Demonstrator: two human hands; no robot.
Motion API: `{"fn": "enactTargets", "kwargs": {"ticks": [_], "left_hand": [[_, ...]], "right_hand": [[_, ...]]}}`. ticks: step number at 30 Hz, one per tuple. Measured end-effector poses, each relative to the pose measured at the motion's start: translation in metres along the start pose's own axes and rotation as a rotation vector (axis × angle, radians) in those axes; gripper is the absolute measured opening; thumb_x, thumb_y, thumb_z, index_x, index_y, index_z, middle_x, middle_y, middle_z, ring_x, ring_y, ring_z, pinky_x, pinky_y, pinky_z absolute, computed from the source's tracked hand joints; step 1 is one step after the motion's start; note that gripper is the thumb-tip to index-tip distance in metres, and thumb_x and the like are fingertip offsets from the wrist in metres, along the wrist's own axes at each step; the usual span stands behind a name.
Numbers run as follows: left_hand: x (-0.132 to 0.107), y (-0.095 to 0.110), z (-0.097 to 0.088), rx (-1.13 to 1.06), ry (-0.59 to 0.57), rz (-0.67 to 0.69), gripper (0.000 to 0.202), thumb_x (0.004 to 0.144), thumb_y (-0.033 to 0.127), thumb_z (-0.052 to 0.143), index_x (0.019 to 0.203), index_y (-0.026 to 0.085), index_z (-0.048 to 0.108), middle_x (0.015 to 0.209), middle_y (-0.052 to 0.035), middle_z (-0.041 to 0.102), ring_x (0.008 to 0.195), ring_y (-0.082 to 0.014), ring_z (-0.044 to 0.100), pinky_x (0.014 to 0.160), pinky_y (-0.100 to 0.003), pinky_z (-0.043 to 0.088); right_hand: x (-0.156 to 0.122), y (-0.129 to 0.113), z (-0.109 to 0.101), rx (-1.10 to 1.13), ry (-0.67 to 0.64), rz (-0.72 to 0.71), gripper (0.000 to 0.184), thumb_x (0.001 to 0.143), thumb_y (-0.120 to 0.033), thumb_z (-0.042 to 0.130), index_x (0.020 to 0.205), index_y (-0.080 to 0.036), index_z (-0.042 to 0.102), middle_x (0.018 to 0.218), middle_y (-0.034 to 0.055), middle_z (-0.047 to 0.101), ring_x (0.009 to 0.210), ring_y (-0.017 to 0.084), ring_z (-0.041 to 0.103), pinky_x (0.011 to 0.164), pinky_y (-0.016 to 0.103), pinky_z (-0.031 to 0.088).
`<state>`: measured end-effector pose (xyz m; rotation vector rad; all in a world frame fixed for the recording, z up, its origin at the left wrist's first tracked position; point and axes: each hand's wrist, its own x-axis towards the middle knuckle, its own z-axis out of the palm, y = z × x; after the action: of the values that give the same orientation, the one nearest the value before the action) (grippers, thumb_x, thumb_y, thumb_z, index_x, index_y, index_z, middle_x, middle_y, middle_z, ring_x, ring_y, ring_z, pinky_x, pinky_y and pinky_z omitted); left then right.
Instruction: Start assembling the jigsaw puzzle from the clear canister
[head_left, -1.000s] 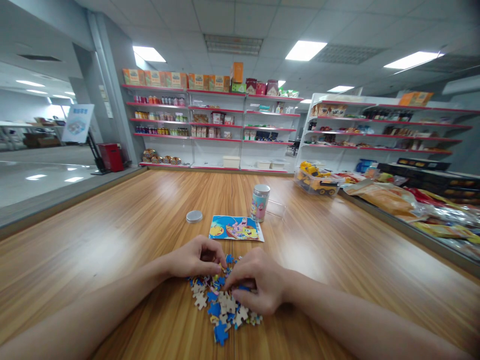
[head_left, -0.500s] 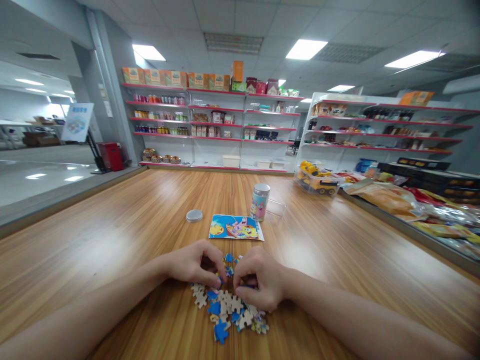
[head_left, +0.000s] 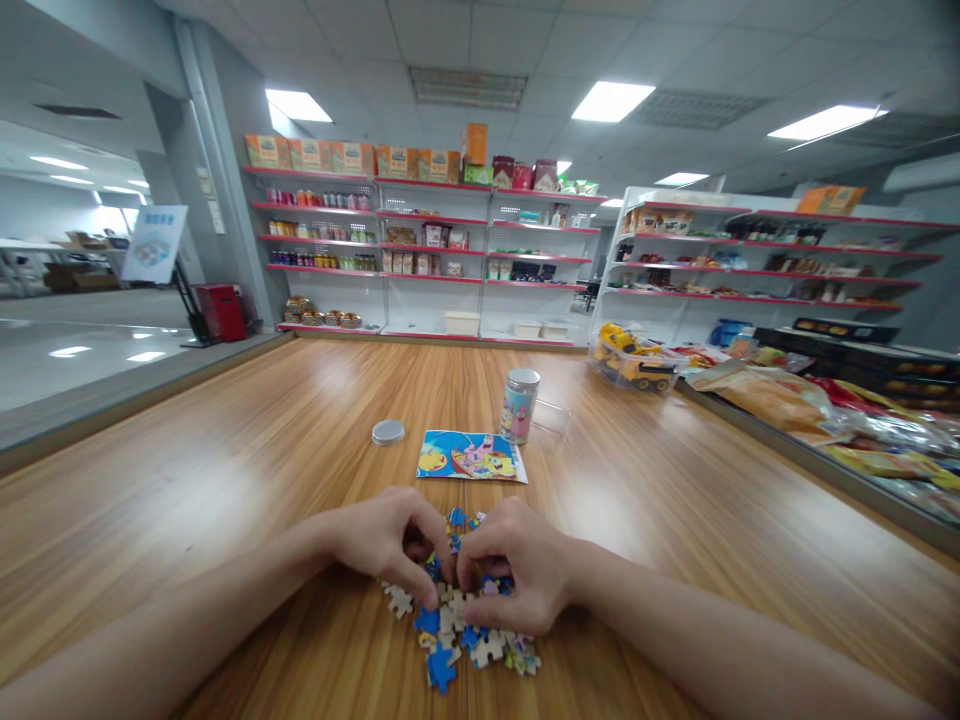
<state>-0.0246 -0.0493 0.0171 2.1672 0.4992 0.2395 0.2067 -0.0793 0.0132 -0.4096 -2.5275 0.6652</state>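
1. Wooden table (head_left: 225,480) bore a loose pile of pieces (head_left: 450,650) close in front of the person, some blue side up, some pale back up.
2. Left hand (head_left: 390,545) rested palm down on the pile's far left part. Its forearm came in from the lower left, the fingers were curled under, and the thumb and forefinger pointed down onto the pieces.
3. Right hand (head_left: 517,575) mirrored it, with its forearm coming from the lower right, knuckles raised and fingers hooked over blue pieces.
4. Fingertips of both hands nearly met above the pile's middle. Both hands were half clenched, but the fingers hid whether either pinched a piece.
5. Just beyond the pile lay a card (head_left: 471,457). A tin (head_left: 519,405) stood upright by its far right corner, and a lid (head_left: 388,432) lay flat to its left, apart.
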Motion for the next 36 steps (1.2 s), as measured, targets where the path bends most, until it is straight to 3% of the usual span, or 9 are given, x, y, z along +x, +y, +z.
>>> {"fn": "enactTargets", "kwargs": {"ticks": [11, 18, 28, 36], "left_hand": [[0.000, 0.001, 0.001, 0.050, 0.009, -0.014, 0.036, 0.072, 0.048, 0.078, 0.093, 0.020, 0.078, 0.065, 0.0012, 0.054, 0.056, -0.0097, 0.040, 0.051, -0.023, 0.029], [0.001, 0.007, 0.003, 0.057, 0.009, -0.003, 0.036, 0.073, 0.049, 0.077, 0.096, 0.020, 0.077, 0.061, 0.0028, 0.050, 0.055, -0.0092, 0.038, 0.050, -0.023, 0.027], [0.002, 0.002, 0.007, 0.048, 0.010, 0.032, 0.036, 0.074, 0.049, 0.077, 0.094, 0.019, 0.078, 0.063, 0.0010, 0.056, 0.053, -0.0090, 0.038, 0.050, -0.023, 0.028], [0.003, 0.001, 0.008, -0.009, 0.017, 0.046, 0.036, 0.074, 0.048, 0.077, 0.093, 0.018, 0.078, 0.063, -0.0015, 0.061, 0.054, -0.0098, 0.043, 0.048, -0.022, 0.030]], "right_hand": [[-0.001, 0.000, -0.002, 0.068, -0.058, 0.081, 0.018, 0.075, -0.033, 0.066, 0.072, -0.015, 0.066, 0.055, -0.0047, 0.050, 0.046, 0.006, 0.041, 0.046, 0.017, 0.031], [0.001, -0.001, -0.006, 0.067, -0.070, 0.079, 0.018, 0.074, -0.033, 0.068, 0.072, -0.016, 0.065, 0.054, -0.0063, 0.047, 0.045, 0.006, 0.039, 0.046, 0.017, 0.029], [-0.002, 0.004, -0.003, 0.091, -0.086, 0.064, 0.021, 0.073, -0.036, 0.069, 0.073, -0.015, 0.066, 0.057, -0.0049, 0.053, 0.047, 0.006, 0.042, 0.048, 0.017, 0.032], [-0.002, 0.010, -0.003, 0.225, -0.088, 0.178, 0.024, 0.070, -0.036, 0.072, 0.071, -0.014, 0.065, 0.048, -0.0077, 0.041, 0.043, 0.005, 0.034, 0.042, 0.017, 0.027]]}}
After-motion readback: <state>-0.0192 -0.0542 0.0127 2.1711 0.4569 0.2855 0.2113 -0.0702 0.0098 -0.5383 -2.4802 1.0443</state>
